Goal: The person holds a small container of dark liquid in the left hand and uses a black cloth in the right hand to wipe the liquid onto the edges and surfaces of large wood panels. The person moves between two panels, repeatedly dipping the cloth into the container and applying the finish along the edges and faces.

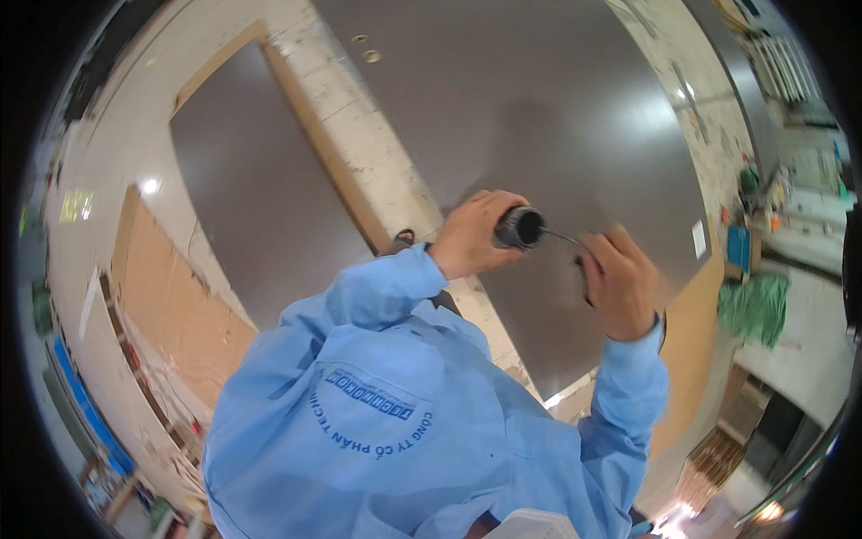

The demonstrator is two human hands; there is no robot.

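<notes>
My left hand [476, 234] is wrapped round a short, dark hollow cylinder [514, 228], its round open mouth turned to the right. A thin metal rod [564, 237] runs from the fingers of my right hand [621, 280] to the mouth of the cylinder. The right fingers are closed round the rod, a little blurred, with a dark piece showing beneath them. Whether the rod's tip touches the inside wall cannot be made out. Under both hands lies a large dark brown panel [539, 117], with two small round holes near its far left edge.
Left of the big panel lies another dark brown panel [260, 162] with tan edges, and a tan board [171, 296] beyond it. A tiled floor strip [359, 135] runs between the panels. At right are a green bag [756, 307] and a blue box [738, 248].
</notes>
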